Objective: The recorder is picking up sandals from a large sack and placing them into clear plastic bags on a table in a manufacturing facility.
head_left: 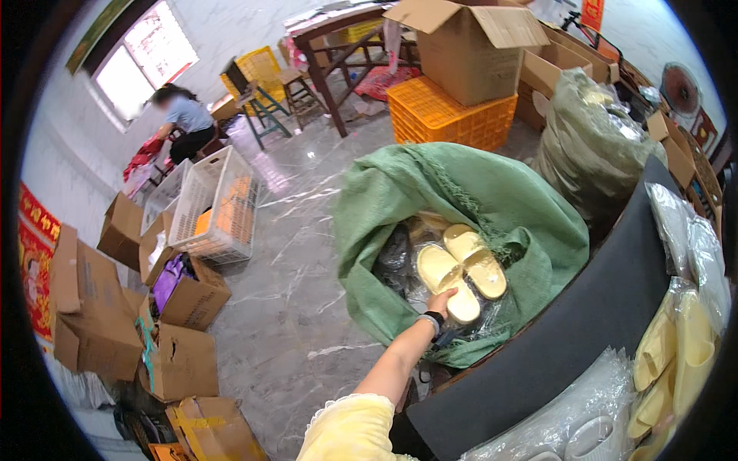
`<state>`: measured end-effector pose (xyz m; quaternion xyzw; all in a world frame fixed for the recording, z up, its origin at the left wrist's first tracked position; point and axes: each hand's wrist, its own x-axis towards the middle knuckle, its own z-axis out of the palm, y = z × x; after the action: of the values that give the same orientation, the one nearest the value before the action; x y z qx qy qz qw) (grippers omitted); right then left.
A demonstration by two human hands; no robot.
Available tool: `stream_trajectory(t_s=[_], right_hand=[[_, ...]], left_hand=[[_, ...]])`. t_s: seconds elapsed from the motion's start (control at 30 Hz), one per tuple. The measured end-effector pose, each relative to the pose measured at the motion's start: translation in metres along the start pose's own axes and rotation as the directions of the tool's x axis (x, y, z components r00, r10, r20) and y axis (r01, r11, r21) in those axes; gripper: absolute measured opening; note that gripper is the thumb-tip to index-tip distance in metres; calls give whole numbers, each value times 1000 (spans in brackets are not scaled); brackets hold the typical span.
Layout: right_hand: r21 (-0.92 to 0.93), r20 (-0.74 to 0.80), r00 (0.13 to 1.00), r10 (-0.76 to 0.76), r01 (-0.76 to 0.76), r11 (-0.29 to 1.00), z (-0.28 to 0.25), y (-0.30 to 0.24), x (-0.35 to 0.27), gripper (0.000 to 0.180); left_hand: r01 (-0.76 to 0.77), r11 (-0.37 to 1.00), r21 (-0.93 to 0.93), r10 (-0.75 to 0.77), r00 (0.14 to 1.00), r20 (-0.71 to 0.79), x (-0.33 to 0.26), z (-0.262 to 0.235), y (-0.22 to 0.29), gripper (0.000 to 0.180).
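Grey marbled floor (269, 307) surrounds the green sack (388, 180); plastic wrapping (492, 316) obscures its deeper contents, and the right hand is out of view. Left hand (440, 303) grips the nearer of two slippers (438, 267) by its heel inside the sack's mouth, fingers mostly hidden. Both slippers are pale yellow, with broad straps.

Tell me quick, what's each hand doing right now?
Left hand: closed, holding a pale yellow slipper near its heel.
Right hand: out of view, so cannot be told.
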<state>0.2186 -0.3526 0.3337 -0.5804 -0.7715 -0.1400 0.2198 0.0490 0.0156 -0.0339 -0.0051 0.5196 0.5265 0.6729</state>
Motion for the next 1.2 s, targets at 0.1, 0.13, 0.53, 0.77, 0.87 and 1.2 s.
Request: stream_trajectory(t_s=[0.1,0.13,0.53,0.77,0.87,1.2], right_hand=[[-95,-112,991,-77,66,993,12,5,-2,14],[-81,-131,987,-89,78,994,9,2,0,14],[57,-34,980,195,-193,980,-16,-18,5,19],[93,-99,976,192,-183,979,4,-14,-10,19],[134,-82,974,211,-199,971,-2,-23,-13,21],[160,-137,958,252,-229,960,8,-15,-14,22]], left_hand=[[-8,1000,-9,8,1000,-7,-38,43,21,34],[2,1000,-14,-3,997,-72,-46,44,35,35],[-30,996,-83,29,999,-23,-148,31,159,46],[-163,983,-85,179,953,243,-256,52,229,41],[-351,935,-58,342,843,415,-288,48,285,38],[-596,795,117,423,682,596,-430,175,393,28]])
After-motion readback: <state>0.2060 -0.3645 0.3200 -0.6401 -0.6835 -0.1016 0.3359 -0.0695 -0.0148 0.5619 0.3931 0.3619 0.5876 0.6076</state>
